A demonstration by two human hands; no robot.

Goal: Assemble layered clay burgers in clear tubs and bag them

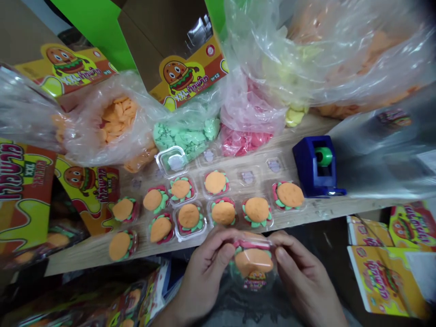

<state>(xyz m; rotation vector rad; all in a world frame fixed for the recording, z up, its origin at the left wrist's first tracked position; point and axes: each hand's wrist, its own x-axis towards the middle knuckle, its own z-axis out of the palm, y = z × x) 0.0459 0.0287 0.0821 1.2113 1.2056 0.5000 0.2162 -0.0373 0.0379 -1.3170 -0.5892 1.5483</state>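
Observation:
Both hands grip a clear plastic container with a burger-shaped candy inside and a printed burger label on its lid. My left hand pinches its left edge between thumb and fingers. At the right edge, my right hand does the same. The container is tilted above my lap, just off the table's front edge. Behind the hands stand several clear trays of burger candies, among them one burger candy and another burger candy, each with an orange top over green and red pieces.
A blue tape dispenser stands at the right. Along the back lie bags of orange pieces, green pieces, pink pieces and yellow pieces. Printed display boxes rise behind them. Flat printed cartons lie lower right.

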